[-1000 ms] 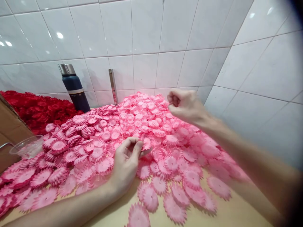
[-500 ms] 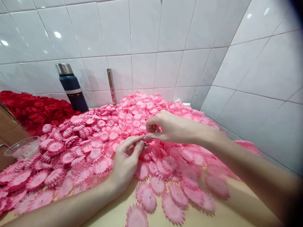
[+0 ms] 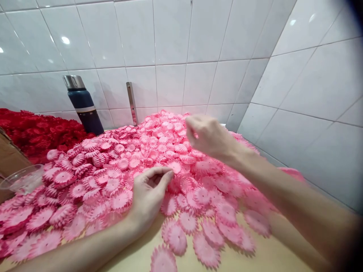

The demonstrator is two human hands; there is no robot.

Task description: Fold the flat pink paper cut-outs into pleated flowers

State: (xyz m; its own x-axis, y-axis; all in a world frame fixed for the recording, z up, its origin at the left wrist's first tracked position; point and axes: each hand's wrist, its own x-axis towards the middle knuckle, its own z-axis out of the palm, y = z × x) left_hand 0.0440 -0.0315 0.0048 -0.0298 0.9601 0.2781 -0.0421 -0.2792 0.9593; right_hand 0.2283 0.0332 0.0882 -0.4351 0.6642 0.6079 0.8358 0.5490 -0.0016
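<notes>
A big heap of pink scalloped fabric flower discs (image 3: 113,166) covers the tan table (image 3: 136,258). My left hand (image 3: 147,196) rests on the heap's near edge, palm side down. Its thumb and forefinger are curved and apart, and I see nothing between them. My right hand (image 3: 208,136) is lifted above the middle of the heap, blurred, with its fingers curled into a loose fist. No disc shows in that fist. Loose single discs (image 3: 176,238) lie scattered toward me, just in front of my left wrist.
A dark blue flask with a steel cap (image 3: 83,105) stands at the back by the tiled wall, beside a metal bracket (image 3: 131,104). Red discs (image 3: 36,132) are heaped at the far left. A clear plastic cup (image 3: 19,179) and a cardboard edge (image 3: 8,158) sit left.
My right hand came down to meet my left fingertips half a second ago, then rose back up and to the right. The left hand stayed on the heap, its fingers opening slightly.
</notes>
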